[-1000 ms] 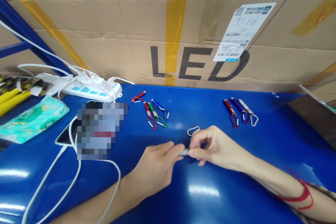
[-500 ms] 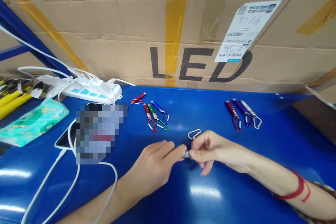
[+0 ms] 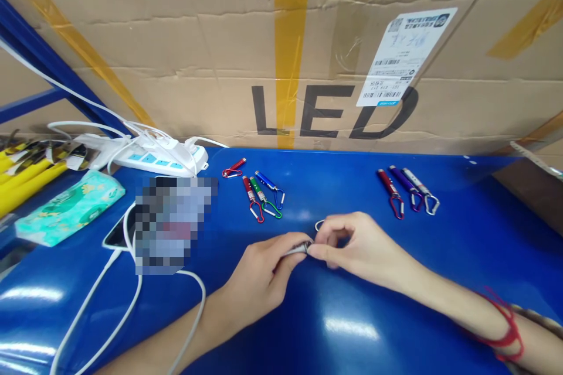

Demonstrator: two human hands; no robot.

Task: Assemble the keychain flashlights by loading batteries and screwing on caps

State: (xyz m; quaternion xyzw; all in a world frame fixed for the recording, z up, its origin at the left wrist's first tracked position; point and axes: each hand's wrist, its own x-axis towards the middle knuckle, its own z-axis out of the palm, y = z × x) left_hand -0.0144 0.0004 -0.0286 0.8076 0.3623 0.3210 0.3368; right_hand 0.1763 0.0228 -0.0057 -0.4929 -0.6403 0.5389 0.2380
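Between thumb and fingers, my left hand (image 3: 259, 272) grips a small silver keychain flashlight (image 3: 298, 249). The thumb and forefinger of my right hand (image 3: 363, 246) pinch the flashlight's right end, so much of it is covered. A silver carabiner (image 3: 319, 225) shows just behind my right fingers, mostly hidden; whether it is joined to the flashlight I cannot tell. Farther back on the blue table lie red (image 3: 248, 188), green (image 3: 258, 188) and blue (image 3: 265, 180) keychain flashlights with carabiners, beside another red one (image 3: 237, 165).
Red (image 3: 387, 184), purple (image 3: 402, 180) and silver (image 3: 416, 181) keychain flashlights lie to the right. A white power strip (image 3: 158, 158), white cables, a pixelated object (image 3: 169, 228) and a green tissue pack (image 3: 70, 208) occupy the left. A large cardboard box (image 3: 211, 41) borders the back.
My left hand has turned, showing more of the flashlight at its thumb side. My right fingers have curled in and now cover most of the silver carabiner. The view has shifted slightly.
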